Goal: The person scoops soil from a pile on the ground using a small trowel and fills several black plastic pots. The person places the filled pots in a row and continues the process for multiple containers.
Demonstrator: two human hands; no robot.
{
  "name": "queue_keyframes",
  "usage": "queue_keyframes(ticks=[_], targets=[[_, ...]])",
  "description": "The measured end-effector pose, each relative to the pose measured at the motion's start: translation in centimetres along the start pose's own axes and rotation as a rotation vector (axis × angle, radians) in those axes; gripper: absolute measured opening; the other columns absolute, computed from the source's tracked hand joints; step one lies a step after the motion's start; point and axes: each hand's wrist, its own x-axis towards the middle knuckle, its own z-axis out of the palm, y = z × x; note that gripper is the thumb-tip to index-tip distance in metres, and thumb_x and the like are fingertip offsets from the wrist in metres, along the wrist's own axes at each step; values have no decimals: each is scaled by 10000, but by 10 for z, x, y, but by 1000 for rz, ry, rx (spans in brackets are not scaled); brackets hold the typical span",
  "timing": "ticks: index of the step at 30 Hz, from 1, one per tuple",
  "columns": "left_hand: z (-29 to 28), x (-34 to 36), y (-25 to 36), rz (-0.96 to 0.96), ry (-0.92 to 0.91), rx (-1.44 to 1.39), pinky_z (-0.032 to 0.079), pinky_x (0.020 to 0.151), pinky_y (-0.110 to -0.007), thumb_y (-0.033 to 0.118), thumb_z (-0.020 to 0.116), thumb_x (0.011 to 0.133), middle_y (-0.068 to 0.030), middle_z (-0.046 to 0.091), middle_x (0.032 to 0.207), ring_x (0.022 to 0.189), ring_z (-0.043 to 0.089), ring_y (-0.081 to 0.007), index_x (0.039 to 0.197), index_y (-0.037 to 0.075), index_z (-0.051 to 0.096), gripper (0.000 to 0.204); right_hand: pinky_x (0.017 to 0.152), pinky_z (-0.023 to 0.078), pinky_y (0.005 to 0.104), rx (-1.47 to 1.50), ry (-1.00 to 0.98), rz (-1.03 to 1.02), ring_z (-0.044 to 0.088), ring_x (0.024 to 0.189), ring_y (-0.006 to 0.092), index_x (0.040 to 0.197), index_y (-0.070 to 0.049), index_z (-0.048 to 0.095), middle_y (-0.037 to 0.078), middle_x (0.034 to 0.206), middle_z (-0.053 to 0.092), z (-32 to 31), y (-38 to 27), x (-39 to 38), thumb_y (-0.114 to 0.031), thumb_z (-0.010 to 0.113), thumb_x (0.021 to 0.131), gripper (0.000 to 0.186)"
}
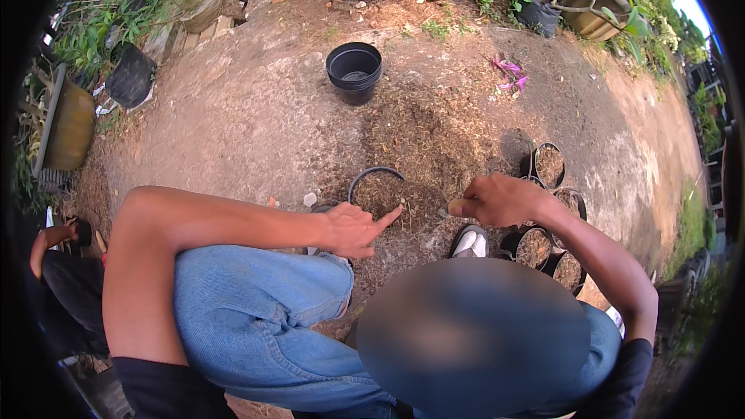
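A black pot filled with dry brown soil sits between my hands. My left hand is at its near edge, index finger stretched toward the soil, thumb apart and other fingers loosely curved, holding nothing. My right hand grips the light handle of what looks like a small trowel; its blurred grey blade is over the soil at the pot's right side.
Stacked black pots stand ahead, beyond scattered soil. Soil-filled pots cluster by my right arm. Large planters line the edges, and purple petals lie right. Another person's leg shows far left. My sandalled foot is below.
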Motion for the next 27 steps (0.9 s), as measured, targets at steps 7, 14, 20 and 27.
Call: queue_keyframes(ticks=[7,14,20,27], targets=[[17,9,-12,-146,148,29,572,603,-454,334,573,925,-203,718,768,684,724,-358,1457,-170,330,772,794,540,527,-144,-48,-86,709,824,436,867,80,692,289,797,687,-11,-9,16,-485,520,1028,612],[17,9,-20,-216,50,133,595,714,-427,339,590,942,-176,762,919,847,760,-318,1226,-96,606,520,819,553,529,-282,34,-163,711,873,455,836,102,682,293,807,696,-29,-31,8,-418,557,1008,562],[11,10,-17,-235,-49,155,591,771,-405,330,617,938,-154,769,977,934,756,-309,1061,18,732,355,825,558,526,-304,98,-68,715,882,445,863,81,699,287,825,703,-39,-35,-15,-411,529,1020,543],[-4,25,-17,-213,-60,314,607,794,-397,227,681,904,-80,765,1119,1064,736,-248,1188,132,738,304,807,542,535,-211,234,56,702,882,453,941,66,695,292,815,685,-22,28,-43,-422,491,1044,538]])
